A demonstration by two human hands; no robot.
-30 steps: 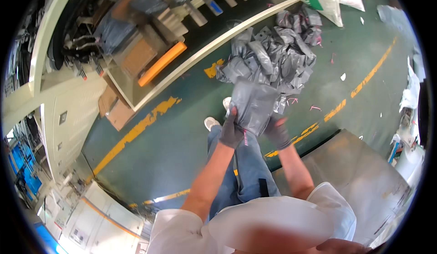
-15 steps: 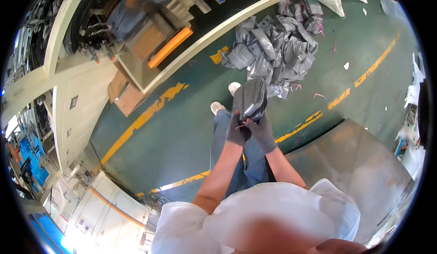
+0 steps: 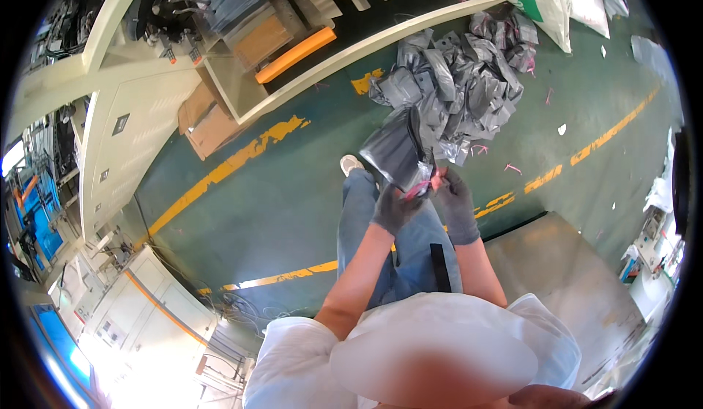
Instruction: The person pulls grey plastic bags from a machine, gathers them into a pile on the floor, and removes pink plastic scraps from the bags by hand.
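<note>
A dark grey plastic bag (image 3: 395,154) is held out in front of me over the green floor. My left hand (image 3: 393,207), in a grey glove, grips its lower edge. My right hand (image 3: 455,202), gloved too, pinches a thin pink strip (image 3: 423,186) at the bag's mouth. Both hands are close together above my blue-jeaned legs (image 3: 399,244). One white shoe (image 3: 351,164) shows beyond the bag.
A heap of several grey plastic bags (image 3: 458,83) lies on the floor ahead. A cream workbench (image 3: 293,35) with an orange bar stands behind it. Yellow floor lines (image 3: 227,166), cardboard (image 3: 209,120), a metal plate (image 3: 571,277) at right and white cabinets (image 3: 139,292) at left surround me.
The bag has come down from a raised, spread position and now hangs closer to my body. Both hands have drawn together at its lower end, around the pink strip.
</note>
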